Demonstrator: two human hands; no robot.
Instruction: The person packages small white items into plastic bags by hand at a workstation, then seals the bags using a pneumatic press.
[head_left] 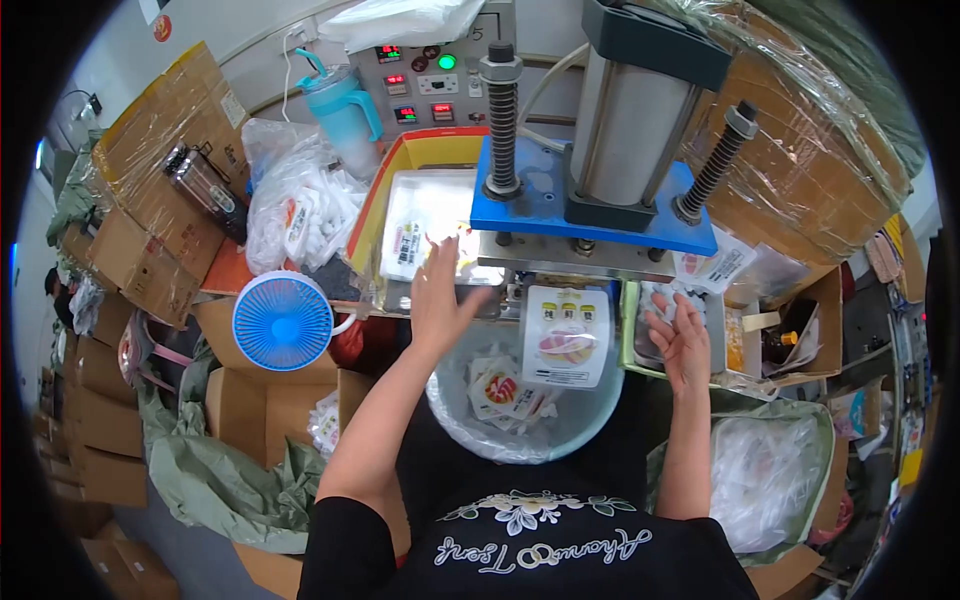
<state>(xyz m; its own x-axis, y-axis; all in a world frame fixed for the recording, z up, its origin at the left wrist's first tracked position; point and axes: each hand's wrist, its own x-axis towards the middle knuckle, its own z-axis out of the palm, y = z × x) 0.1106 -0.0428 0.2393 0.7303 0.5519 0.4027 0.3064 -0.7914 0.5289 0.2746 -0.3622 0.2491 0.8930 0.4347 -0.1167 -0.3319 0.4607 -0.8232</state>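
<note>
My left hand (pixel 441 300) is open, fingers stretched and thumb apart, over the front of a shallow tray with printed plastic pouches (pixel 405 243). My right hand (pixel 681 342) is also open, palm partly turned up and fingers loosely bent, over the near edge of a green-rimmed box (pixel 628 335). Between the hands, a white printed pouch (pixel 567 350) hangs flat below the press's metal plate (pixel 575 258). Beneath it, a pale blue tub (pixel 447 418) lined with clear plastic holds several similar pouches (pixel 503 388).
The press has a blue plate (pixel 545 207), spring posts and a large cylinder (pixel 628 130). Behind stands a control box (pixel 470 85) with lit displays. A blue fan (pixel 283 320), a blue-lidded jug (pixel 340 110) and bagged goods are at left. Cardboard boxes (pixel 780 170) crowd both sides.
</note>
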